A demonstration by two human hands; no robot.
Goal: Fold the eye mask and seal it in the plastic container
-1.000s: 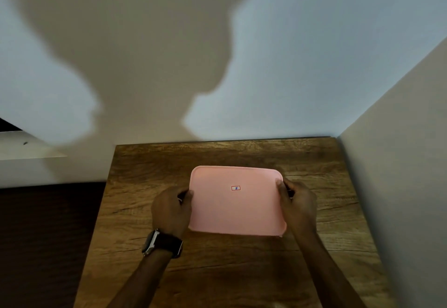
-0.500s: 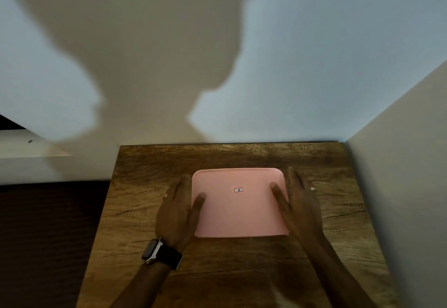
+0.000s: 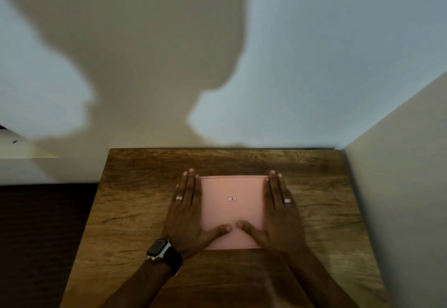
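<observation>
A pink plastic lid (image 3: pixel 232 208) with a small red-framed sticker lies flat on top of the container in the middle of the wooden table (image 3: pixel 135 201). My left hand (image 3: pixel 187 213) rests palm down on the lid's left edge, fingers stretched out, thumb on the lid's near part. My right hand (image 3: pixel 278 213) lies the same way on the right edge, its thumb almost meeting the left thumb. The container body under the lid is hidden. The eye mask is not visible.
A white wall runs along the table's far edge, and a second wall (image 3: pixel 399 211) stands close against its right side. Dark floor (image 3: pixel 43 235) lies to the left. A watch (image 3: pixel 158 249) is on my left wrist.
Both hands let go of the lid's side edges, opened flat and moved onto the lid, fingers forward and thumbs meeting near the front.
</observation>
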